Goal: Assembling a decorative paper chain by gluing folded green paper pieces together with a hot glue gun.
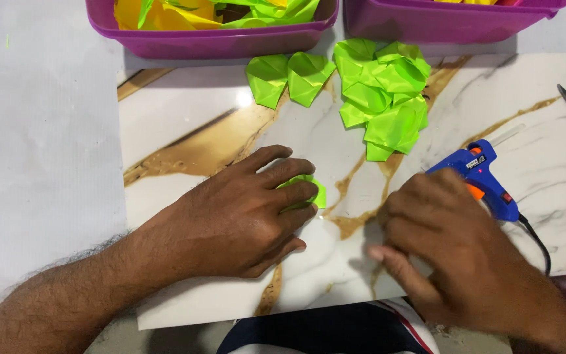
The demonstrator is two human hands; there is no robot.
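Marble-patterned board (185, 118) on a pale counter (40, 131). Purple tubs (211, 40) of folded paper lie beyond both hands. Finished green folded pieces (381, 98) are piled ahead of the right hand (453, 255), which rests loosely curled, holding nothing, beside the blue glue gun (483, 177). The left hand (244, 213) presses one green piece (314, 191) flat, unfinished.

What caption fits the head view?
Left hand presses a green paper piece on a marble board; right hand near glue gun.
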